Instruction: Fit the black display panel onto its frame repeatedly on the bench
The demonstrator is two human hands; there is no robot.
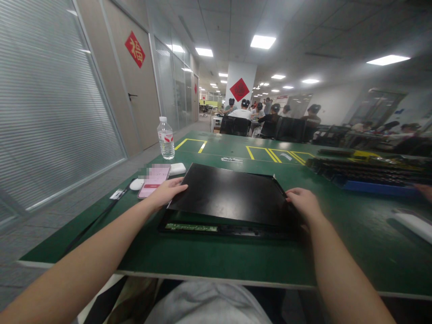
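Note:
A glossy black display panel (pixel 222 191) lies slightly askew over a black frame (pixel 256 233) on the green table (pixel 216 256). Along the near side of the frame, a narrow green circuit board (pixel 191 227) shows uncovered. My left hand (pixel 172 189) grips the panel's left edge, its thumb on top. At the opposite edge my right hand (pixel 303 202) is closed with the fingertips pinching the rim; whether it holds the panel alone or the frame too, I cannot tell. A small pale tab (pixel 274 177) sticks up at the panel's far right corner.
Left of the panel are a phone (pixel 155 180), a white mouse (pixel 137 184), a white case (pixel 177 169), a water bottle (pixel 166 139) and a black strap (pixel 97 220). Stacked black frames (pixel 351 168) stand at right, near another person's hand (pixel 424 191). Several people sit farther back.

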